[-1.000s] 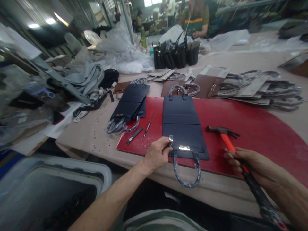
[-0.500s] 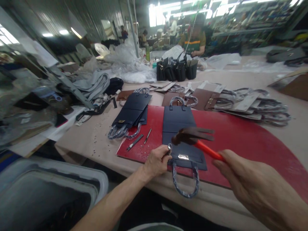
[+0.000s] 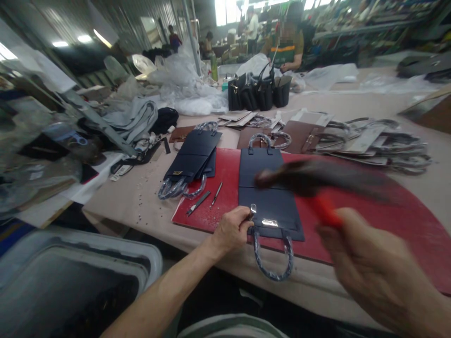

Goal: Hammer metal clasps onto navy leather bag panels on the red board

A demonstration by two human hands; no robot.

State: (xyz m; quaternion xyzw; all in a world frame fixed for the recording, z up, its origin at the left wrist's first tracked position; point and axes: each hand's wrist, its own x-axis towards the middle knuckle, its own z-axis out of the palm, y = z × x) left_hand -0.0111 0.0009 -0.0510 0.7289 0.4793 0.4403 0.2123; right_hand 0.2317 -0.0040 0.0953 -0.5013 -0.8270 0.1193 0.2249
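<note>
My right hand (image 3: 373,263) grips the red handle of a claw hammer (image 3: 299,178), raised over the red board and blurred by motion. My left hand (image 3: 232,227) is closed on a short metal punch (image 3: 253,209), whose shiny top end shows above the fingers; its lower end is hidden. The hand rests at the left edge of a dark navy bag panel (image 3: 264,202). On that panel sit a silver metal plate (image 3: 269,222) and a plastic-wrapped handle (image 3: 274,274) that hangs past the board's front edge.
Under the panel lies a red board (image 3: 352,202). Left on it are two slim tools, one a dark flat one (image 3: 198,203), beside stacked navy panels (image 3: 193,155). Brown panels (image 3: 299,136) and wrapped handles lie behind. A grey plastic bin (image 3: 151,253) stands below left. A person works across the table.
The hammer has moved up and to the right, away from the punch, and is now blurred. My left hand keeps its hold at the panel's edge. The view has shifted slightly.
</note>
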